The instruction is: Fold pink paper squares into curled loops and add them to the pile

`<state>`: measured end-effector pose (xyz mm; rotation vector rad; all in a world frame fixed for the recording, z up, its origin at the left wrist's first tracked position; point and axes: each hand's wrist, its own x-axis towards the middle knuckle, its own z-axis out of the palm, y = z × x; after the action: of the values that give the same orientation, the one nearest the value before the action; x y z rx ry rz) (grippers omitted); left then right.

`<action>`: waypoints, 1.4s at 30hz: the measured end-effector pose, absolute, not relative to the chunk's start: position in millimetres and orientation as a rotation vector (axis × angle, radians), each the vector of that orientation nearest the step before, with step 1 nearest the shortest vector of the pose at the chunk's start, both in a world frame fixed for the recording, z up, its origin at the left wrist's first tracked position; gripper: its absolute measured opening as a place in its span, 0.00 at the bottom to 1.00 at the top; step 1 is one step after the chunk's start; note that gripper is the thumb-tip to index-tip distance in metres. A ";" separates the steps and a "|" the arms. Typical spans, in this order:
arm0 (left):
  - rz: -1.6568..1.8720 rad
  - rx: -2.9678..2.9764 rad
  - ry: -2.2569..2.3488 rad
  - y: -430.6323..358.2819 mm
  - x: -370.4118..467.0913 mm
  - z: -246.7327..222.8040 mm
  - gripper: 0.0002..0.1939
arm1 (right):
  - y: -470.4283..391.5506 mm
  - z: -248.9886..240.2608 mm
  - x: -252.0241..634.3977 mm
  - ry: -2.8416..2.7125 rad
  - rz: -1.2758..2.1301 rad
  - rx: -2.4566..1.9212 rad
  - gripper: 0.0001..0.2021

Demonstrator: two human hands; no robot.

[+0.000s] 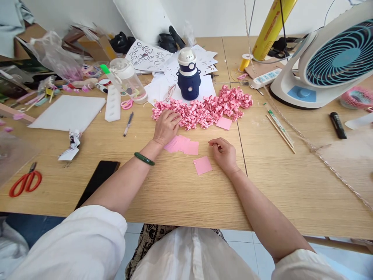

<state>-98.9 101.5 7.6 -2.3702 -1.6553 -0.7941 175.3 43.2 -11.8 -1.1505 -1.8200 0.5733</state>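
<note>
A long heap of curled pink paper pieces lies across the middle of the table. My left hand, with a green bangle on its wrist, is at the heap's left front edge, fingers bent; whether it pinches a curl is too small to tell. Just below it, several pink paper squares lie overlapping. Another pink square rests alone nearer me, and one more touches the heap's right front. My right hand rests on the table right of the squares, fingers curled together, their contents hidden.
Behind the heap stands a dark blue bottle. To the left are a clear bottle, a pen, a black phone and red scissors. On the right are wooden sticks, a marker and a fan.
</note>
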 end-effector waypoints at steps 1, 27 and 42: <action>-0.795 -2.359 -1.654 103.2 -98.9 6.5 0.17 | 43.3 -11.9 175.2 -1.819 0.572 -1.151 0.13; -1.425 -2.277 -2.040 -14.6 -53.0 30.9 0.12 | 45.5 -2.3 178.8 -2.013 0.673 -1.116 0.10; -1.704 -2.375 -2.104 -28.0 -23.5 18.4 0.11 | 22.3 39.8 171.3 -2.717 0.552 -1.071 0.05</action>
<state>-23.5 -28.0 18.4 -2.3748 -2.1040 -1.7036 171.3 22.3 39.8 -1.0706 -2.7166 0.5519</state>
